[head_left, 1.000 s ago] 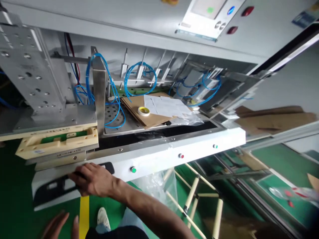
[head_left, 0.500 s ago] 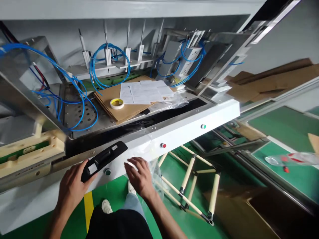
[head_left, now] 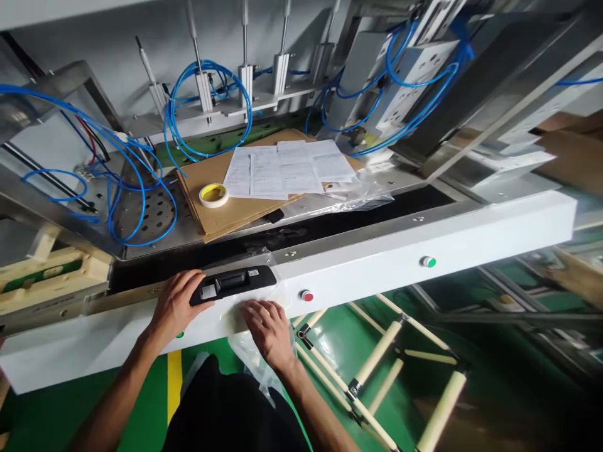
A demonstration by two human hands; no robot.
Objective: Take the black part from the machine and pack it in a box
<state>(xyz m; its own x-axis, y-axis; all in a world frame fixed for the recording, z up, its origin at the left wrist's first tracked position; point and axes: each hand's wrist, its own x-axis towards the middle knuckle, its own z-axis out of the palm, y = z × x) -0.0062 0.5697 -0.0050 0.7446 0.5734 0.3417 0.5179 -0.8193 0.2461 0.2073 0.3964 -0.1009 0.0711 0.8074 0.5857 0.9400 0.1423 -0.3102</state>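
My left hand (head_left: 178, 300) grips one end of a black plastic trim panel (head_left: 238, 284) with a rectangular opening and a recess, held in front of the machine's white front rail. To its right, my right hand (head_left: 267, 333) has its fingers curled at a clear plastic bag (head_left: 257, 361) that hangs down over the rail. The fingers appear closed on the film, though the fingertips are partly hard to make out. The panel's far end lies just above the right hand, apart from it.
Brown cardboard sheets (head_left: 214, 220) lie on the machine bed, with white papers (head_left: 287, 169) and a tape roll (head_left: 213, 195) on top. Blue air hoses (head_left: 172, 119) loop around. A red button (head_left: 306, 295) and green button (head_left: 428, 262) sit on the rail. A tube frame (head_left: 377, 358) stands below.
My left hand has carried the black trim panel rightward and turned it flatter. My right hand has come to the plastic bag, its fingers curling in. The view has moved closer to the machine.
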